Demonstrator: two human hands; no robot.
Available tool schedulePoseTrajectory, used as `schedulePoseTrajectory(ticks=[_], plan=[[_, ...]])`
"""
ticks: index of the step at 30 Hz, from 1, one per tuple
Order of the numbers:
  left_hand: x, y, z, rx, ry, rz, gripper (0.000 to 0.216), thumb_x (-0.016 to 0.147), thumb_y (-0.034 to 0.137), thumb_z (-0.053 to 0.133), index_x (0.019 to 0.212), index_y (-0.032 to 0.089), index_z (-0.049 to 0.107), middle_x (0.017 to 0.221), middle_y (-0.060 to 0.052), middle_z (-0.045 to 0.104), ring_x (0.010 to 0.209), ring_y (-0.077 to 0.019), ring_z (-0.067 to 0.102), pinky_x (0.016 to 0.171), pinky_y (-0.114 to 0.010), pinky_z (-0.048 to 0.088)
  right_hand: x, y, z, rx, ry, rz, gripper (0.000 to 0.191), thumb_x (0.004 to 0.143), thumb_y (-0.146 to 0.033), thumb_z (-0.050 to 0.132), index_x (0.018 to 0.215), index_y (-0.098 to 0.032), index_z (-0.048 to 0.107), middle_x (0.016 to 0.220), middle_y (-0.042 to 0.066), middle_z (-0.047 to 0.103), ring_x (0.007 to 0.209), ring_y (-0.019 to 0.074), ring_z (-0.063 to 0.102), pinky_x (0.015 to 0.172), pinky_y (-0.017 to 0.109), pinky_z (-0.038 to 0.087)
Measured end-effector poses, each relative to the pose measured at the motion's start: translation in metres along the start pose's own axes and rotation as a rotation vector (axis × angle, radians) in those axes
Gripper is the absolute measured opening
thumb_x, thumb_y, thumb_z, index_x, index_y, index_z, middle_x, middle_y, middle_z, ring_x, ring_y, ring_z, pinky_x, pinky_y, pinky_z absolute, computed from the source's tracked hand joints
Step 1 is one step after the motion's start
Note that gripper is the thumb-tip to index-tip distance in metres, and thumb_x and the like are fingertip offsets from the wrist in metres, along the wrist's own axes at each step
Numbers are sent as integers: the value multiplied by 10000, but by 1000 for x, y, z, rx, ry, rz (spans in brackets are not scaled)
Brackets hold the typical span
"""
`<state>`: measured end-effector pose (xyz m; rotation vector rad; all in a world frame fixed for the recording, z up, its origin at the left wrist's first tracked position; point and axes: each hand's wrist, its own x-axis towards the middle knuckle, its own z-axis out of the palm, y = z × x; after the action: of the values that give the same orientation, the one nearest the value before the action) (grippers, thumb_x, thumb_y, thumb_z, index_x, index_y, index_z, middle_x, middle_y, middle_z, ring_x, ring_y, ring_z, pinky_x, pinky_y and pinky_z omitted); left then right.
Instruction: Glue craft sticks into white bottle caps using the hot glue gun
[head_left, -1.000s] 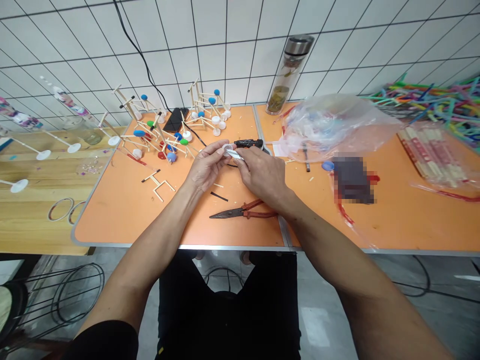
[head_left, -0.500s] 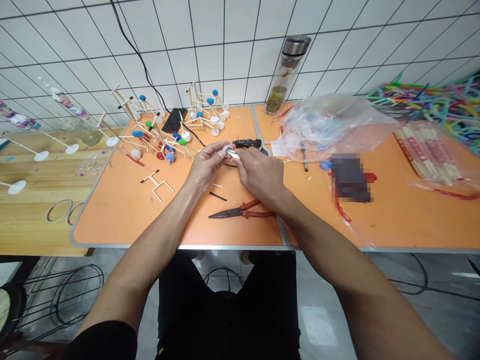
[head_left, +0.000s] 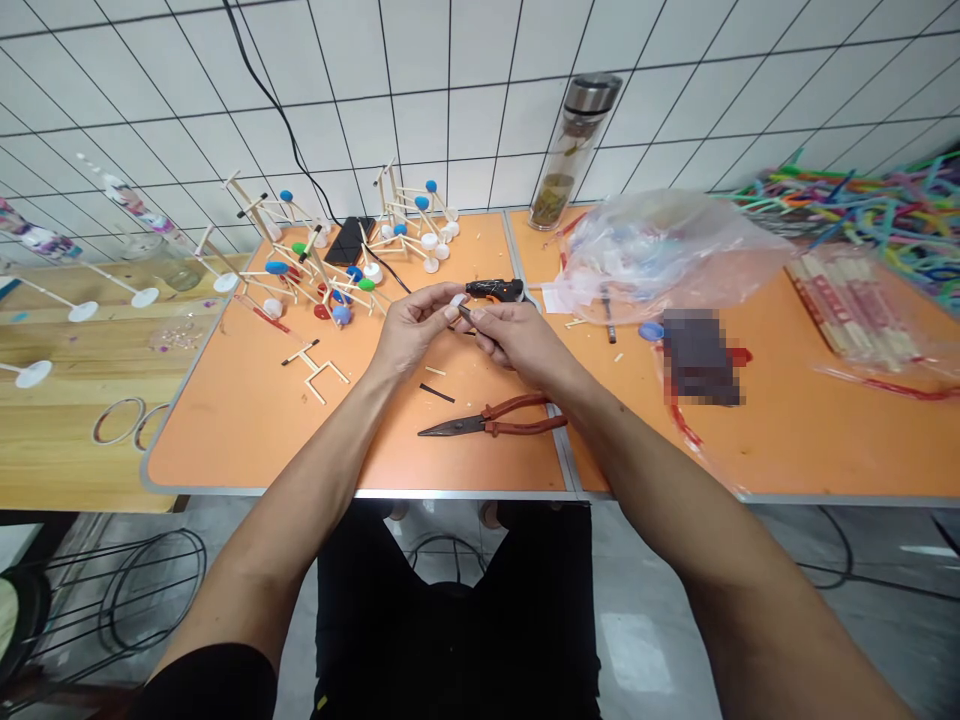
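Note:
Over the orange table (head_left: 247, 430) my two hands meet, fingertips together. My left hand (head_left: 411, 328) is closed, pinching a small white cap (head_left: 457, 300) at its fingertips. My right hand (head_left: 517, 338) is closed on a thin dark stick (head_left: 466, 316) whose tip touches the cap. Just behind the fingers lies a black and orange glue gun (head_left: 495, 290). Red-handled pliers (head_left: 495, 418) rest on the table beneath my right wrist. A short black stick piece (head_left: 437, 393) lies near my left wrist.
Stick-and-cap models (head_left: 330, 270) crowd the far left of the table, with a black phone (head_left: 350, 240). A glass bottle (head_left: 574, 150) stands at the wall. A clear plastic bag (head_left: 660, 255), a pixelated dark object (head_left: 701, 357), colourful straws (head_left: 870, 205) and packed sticks (head_left: 855, 305) lie right.
My right hand has slid left and turned, its fingertips now closer against my left; the pliers' handles, hidden before, are uncovered. The silvery piece seen between the hands no longer shows.

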<state>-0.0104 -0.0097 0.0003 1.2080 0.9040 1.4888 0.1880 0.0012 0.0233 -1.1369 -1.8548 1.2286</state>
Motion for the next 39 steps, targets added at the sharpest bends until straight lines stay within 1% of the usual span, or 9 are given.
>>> schedulePoseTrajectory(ticks=[5,11,16,20,23,28,31,35,39], plan=[[2,-1,-1,35,50,-25,549,647,592,1125,985,213,914,954,-57,880,832,-167,762,820,-285,613,-13,-6,12,-674,234,-184,408,1175,-405,494,1235,-260,871,1148,91,860,1014,277,721,728,338,356],[3,-6,-4,155,106,-131,519,736,648,1064,777,190,825,675,-19,740,569,-95,553,566,-250,435,-19,-6,18,-1084,195,-267,483,1217,-371,388,1307,-209,833,1183,153,825,979,285,706,712,389,283],[2,-5,0,123,105,-129,538,698,633,1092,794,196,794,685,-9,735,584,-96,560,584,-246,442,-16,-6,17,-929,178,-200,441,1200,-381,420,1205,-209,826,1146,145,837,944,279,707,710,369,291],[1,-1,4,57,45,-75,585,602,603,1142,866,204,805,739,4,760,664,-113,645,667,-249,500,-3,-1,6,-305,5,-65,496,1155,-534,461,962,-204,778,722,49,696,634,199,546,637,326,324],[1,0,4,42,14,-52,618,581,624,1143,880,200,808,760,0,768,684,-115,663,683,-251,507,1,2,2,-51,-130,12,506,1127,-573,470,983,-200,779,635,-2,605,520,165,408,584,320,309],[2,-1,4,104,101,-127,579,686,661,1088,771,203,745,671,5,730,555,-89,525,562,-251,407,-12,-3,12,-717,182,-195,436,1176,-433,473,1097,-221,846,1018,106,828,882,255,678,689,350,287],[2,-2,6,112,131,-123,548,706,615,1096,784,202,745,669,8,726,565,-92,537,575,-251,419,-19,-7,17,-977,222,-238,466,1215,-418,429,1229,-226,853,1134,129,832,948,273,692,703,375,273],[2,-3,6,95,110,-96,543,695,598,1108,828,200,764,697,4,742,605,-102,578,610,-249,449,-20,-11,16,-1096,244,-310,512,1232,-425,385,1209,-216,851,1083,146,808,951,277,670,741,386,309],[1,-5,6,77,109,-116,556,707,641,1088,815,202,764,682,3,731,574,-101,553,580,-254,434,-18,-8,16,-999,243,-291,494,1222,-425,407,1201,-207,851,1100,153,827,940,278,678,742,383,313]])
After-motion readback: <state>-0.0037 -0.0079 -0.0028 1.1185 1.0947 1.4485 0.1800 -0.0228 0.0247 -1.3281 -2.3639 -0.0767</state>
